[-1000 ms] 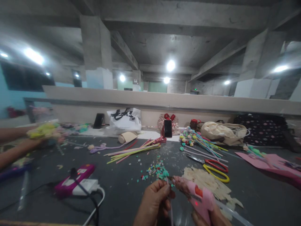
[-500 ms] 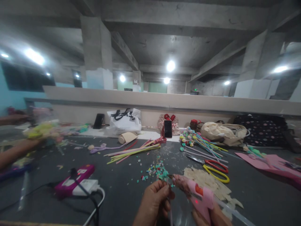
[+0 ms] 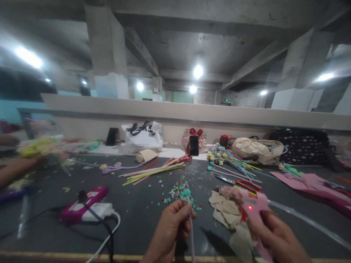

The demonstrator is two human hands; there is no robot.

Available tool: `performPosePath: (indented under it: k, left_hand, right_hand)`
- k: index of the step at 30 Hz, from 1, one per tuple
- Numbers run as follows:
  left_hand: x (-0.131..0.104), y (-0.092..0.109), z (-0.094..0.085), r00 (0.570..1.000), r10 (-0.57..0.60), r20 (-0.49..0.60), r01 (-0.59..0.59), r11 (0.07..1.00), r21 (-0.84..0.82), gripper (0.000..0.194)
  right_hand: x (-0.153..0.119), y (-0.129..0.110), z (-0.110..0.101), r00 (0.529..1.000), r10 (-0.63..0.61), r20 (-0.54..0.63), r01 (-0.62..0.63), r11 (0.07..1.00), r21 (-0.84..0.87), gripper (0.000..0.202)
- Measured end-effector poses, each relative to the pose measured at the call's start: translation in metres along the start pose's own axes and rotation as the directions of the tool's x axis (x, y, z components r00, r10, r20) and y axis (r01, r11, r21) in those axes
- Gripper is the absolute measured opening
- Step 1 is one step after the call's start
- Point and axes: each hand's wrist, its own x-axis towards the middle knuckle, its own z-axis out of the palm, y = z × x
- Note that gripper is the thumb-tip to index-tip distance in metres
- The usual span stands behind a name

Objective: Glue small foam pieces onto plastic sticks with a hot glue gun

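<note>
L hand (image 3: 171, 230) pinched a thin stick (image 3: 191, 233), R hand (image 3: 276, 239) gripped pink glue gun (image 3: 253, 208) w/ nozzle off it; gluing step, next needs nozzle at stick tip.

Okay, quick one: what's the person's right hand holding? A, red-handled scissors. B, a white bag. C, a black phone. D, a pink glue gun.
D: the right hand grips the pink glue gun, red light glowing, while the scissors lie on the table.
</note>
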Motion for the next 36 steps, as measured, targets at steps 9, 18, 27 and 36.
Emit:
performPosePath:
  k: [9, 18, 27, 36]
  left_hand:
    - [-0.005, 0.02, -0.005, 1.0, 0.009, -0.023, -0.009, 1.0, 0.009, 0.022]
    - [-0.013, 0.026, -0.003, 1.0, 0.015, -0.013, -0.014, 0.999, 0.036, 0.022]
    - [-0.015, 0.024, -0.004, 1.0, 0.015, 0.0, -0.015, 1.0, 0.025, 0.021]
    - [-0.013, 0.019, -0.01, 0.998, 0.029, 0.052, -0.029, 1.0, -0.006, 0.021]
  right_hand:
    - [0.082, 0.047, -0.036, 0.972, 0.0, 0.233, 0.073, 0.95, -0.303, 0.032]
    - [0.056, 0.02, -0.025, 0.944, -0.304, 0.129, 0.268, 0.477, -0.837, 0.024]
    - [0.058, -0.01, 0.08, 0.527, -0.406, 0.746, 0.846, 0.335, -0.415, 0.026]
    - [0.063, -0.002, 0.09, 0.508, -0.408, 0.758, 0.859, 0.31, -0.408, 0.015]
